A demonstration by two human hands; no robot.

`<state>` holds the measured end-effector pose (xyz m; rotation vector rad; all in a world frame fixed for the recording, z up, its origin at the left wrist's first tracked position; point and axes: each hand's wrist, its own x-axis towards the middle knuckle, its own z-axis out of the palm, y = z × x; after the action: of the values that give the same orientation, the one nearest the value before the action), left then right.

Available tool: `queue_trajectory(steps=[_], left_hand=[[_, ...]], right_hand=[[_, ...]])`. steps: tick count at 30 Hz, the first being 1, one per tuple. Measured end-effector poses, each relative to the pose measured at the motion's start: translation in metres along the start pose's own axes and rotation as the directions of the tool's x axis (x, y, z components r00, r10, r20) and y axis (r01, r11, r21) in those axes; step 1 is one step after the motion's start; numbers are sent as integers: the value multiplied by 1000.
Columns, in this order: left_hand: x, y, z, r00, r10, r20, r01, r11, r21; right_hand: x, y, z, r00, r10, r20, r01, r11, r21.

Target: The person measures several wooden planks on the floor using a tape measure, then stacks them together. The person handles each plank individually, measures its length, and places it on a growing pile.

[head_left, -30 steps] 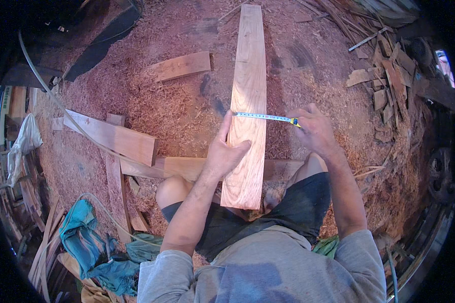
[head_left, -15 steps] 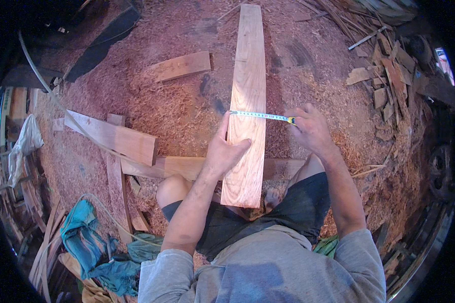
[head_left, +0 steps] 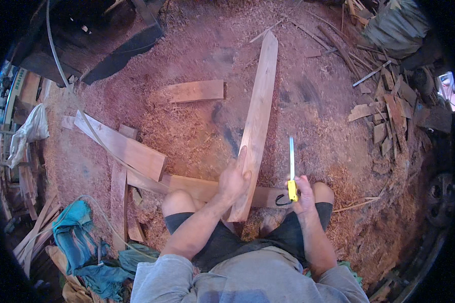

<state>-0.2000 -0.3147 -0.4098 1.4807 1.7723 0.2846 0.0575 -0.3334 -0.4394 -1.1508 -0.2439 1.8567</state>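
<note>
My left hand is closed on the near end of a long reddish plank, fingers wrapped over its left edge and thumb up along the face. The plank is tipped up on edge and runs from between my knees away toward the far side, leaning slightly right; its near end sits just in front of my shorts, its far end reaches well out over the sawdust floor. My right hand is clear of the plank, just to its right above my right knee, clenched round a yellow tape measure. A short length of blade sticks straight out of the case toward the far side, free of the wood. Under the plank's near end a second board lies crosswise on the floor, passing behind my left knee. Further left, a broader offcut lies at an angle over a narrow upright strip. A short board lies flat on the far left of the plank, well apart from it. A heap of split scraps covers the far right. Blue cloth with a pale hose across it lies near left, and a white bag hangs at the left rim.
</note>
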Motion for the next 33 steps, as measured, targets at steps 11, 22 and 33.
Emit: queue_trajectory(steps=[11,22,33], left_hand=[[-1,-4,5,990,75,-117,-64,993,96],[-14,4,2,984,141,-110,-138,990,41],[-112,71,-82,826,561,-52,-563,826,-32]], right_hand=[[3,36,20,981,176,-83,-194,920,-339],[-23,85,35,856,490,164,-252,672,-696],[-77,-12,85,854,428,297,-217,810,-545]])
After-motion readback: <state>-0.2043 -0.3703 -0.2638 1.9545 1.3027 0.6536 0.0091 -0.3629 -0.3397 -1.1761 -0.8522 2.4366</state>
